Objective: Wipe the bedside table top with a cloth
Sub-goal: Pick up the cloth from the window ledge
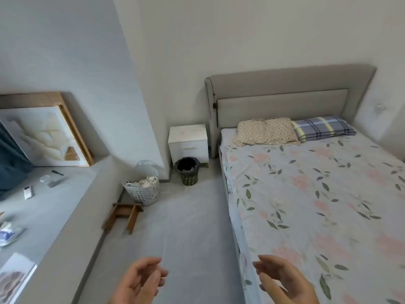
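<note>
A small white bedside table (pixel 188 133) stands in the far corner, left of the bed's headboard, with a bare top. No cloth shows anywhere in view. My left hand (pixel 140 281) is at the bottom edge, over the floor, fingers apart and empty. My right hand (pixel 282 281) is at the bottom edge near the bed's side, fingers also spread with nothing in them. Both hands are far from the table.
A black waste bin (pixel 188 171) stands right in front of the table. A white laundry basket (pixel 143 187) and a tipped wooden stool (pixel 123 217) lie along the left wall. The bed (pixel 317 194) fills the right. A grey ledge (pixel 43 205) with small items runs on the left.
</note>
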